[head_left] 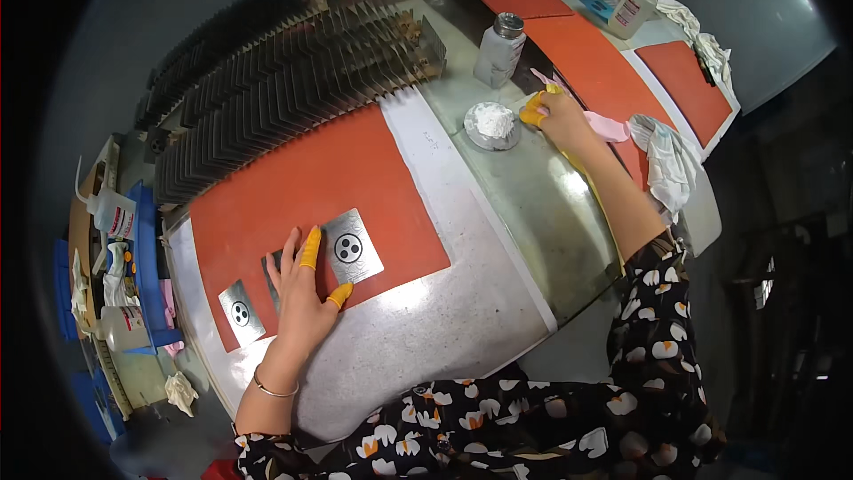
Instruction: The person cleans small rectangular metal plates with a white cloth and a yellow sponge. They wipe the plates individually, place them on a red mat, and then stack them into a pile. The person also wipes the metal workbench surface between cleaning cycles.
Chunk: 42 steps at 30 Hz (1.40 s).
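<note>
My left hand (pixel 302 289) lies with fingers spread on an orange-red mat (pixel 311 169). Yellow finger cots cover its index finger and thumb, which rest at the left and lower edge of a square brushed-metal plate (pixel 353 249) with a round black symbol. Partly under that hand is a darker plate (pixel 274 268), and left of it lies another metal plate (pixel 241 313) with the same symbol. My right hand (pixel 566 122), also in yellow finger cots, has its fingers pinched together beside a small dish of white powder (pixel 492 124). Whatever it pinches is hidden.
Dark plates stand in long racks (pixel 284 80) behind the mat. A metal-capped bottle (pixel 500 52) stands behind the powder dish. Crumpled white cloth (pixel 666 164) and pink cloth (pixel 607 126) lie at the right. Blue bins (pixel 147 258) and squeeze bottles (pixel 114 212) are at the left.
</note>
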### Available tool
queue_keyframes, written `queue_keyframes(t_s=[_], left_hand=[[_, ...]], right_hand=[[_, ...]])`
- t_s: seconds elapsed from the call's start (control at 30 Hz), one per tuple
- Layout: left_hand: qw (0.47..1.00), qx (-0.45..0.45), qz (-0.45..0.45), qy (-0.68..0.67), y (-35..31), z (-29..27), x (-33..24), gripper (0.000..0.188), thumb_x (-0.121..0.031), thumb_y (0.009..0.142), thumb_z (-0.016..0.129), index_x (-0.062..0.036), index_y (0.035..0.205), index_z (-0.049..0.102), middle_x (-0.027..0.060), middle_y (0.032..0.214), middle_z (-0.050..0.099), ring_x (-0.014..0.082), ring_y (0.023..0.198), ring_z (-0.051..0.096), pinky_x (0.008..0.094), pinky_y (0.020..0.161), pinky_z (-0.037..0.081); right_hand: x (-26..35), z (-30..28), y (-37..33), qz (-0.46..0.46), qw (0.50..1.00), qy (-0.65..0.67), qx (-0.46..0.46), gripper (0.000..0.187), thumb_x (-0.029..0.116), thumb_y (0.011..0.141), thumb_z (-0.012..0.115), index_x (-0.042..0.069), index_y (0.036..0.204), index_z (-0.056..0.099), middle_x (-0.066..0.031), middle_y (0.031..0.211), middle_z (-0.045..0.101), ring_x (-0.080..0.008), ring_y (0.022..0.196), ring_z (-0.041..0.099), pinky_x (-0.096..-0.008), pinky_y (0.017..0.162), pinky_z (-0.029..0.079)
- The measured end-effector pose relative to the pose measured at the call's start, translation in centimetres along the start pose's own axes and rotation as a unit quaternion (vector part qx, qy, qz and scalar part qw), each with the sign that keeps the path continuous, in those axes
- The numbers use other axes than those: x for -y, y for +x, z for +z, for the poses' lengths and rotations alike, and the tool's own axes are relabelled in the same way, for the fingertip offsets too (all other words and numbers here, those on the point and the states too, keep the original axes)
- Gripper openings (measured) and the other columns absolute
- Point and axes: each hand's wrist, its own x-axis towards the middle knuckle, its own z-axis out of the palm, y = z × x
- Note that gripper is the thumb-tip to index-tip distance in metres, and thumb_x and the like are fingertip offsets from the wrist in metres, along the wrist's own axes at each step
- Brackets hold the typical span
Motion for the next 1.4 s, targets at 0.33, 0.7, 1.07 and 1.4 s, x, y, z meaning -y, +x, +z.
queue_keyframes(t_s=[0.33,0.7,1.07,1.4], left_hand=[[0.998,-0.055,-0.004,-0.006,-1.7,-0.8,1.2,0.069,-0.009,0.068,0.070,0.0000,0.129,0.038,0.0134,0.133,0.040,0.0289,0.130,0.029,0.0500,0.108,0.005],[0.992,-0.124,-0.003,0.029,-4.4,-2.1,4.3,0.060,-0.012,0.071,0.066,-0.0023,0.125,0.043,0.0140,0.129,0.044,0.0313,0.126,0.035,0.0522,0.105,0.015],[0.948,-0.301,-0.103,0.006,-10.7,-4.2,15.0,0.042,0.004,0.078,0.053,-0.0014,0.120,0.049,0.0152,0.115,0.051,0.0287,0.104,0.050,0.0342,0.088,0.039],[0.949,-0.286,-0.129,-0.020,-8.3,-3.9,22.5,0.033,-0.002,0.083,0.049,-0.0036,0.115,0.053,0.0157,0.094,0.055,0.0287,0.078,0.057,0.0350,0.069,0.044]], right_hand=[[0.5,2.3,1.8,-0.012,0.999,-0.038,0.012,0.021,0.021,0.074,0.065,0.003,0.085,0.064,-0.0206,0.075,0.062,-0.0361,0.073,0.061,-0.0425,0.066,0.048],[0.9,2.4,2.7,-0.170,0.971,-0.159,-0.051,0.015,0.016,0.072,0.057,0.004,0.078,0.064,-0.0166,0.077,0.062,-0.0330,0.077,0.058,-0.0393,0.070,0.044],[15.0,-1.1,-7.2,0.014,0.969,0.187,0.161,0.016,0.010,0.080,0.063,-0.001,0.090,0.059,-0.0053,0.079,0.062,-0.0111,0.072,0.056,-0.0248,0.068,0.044],[29.7,12.1,-10.8,-0.184,0.950,0.081,0.238,0.026,0.017,0.080,0.064,0.005,0.103,0.058,-0.0162,0.089,0.065,-0.0265,0.084,0.064,-0.0376,0.070,0.048]])
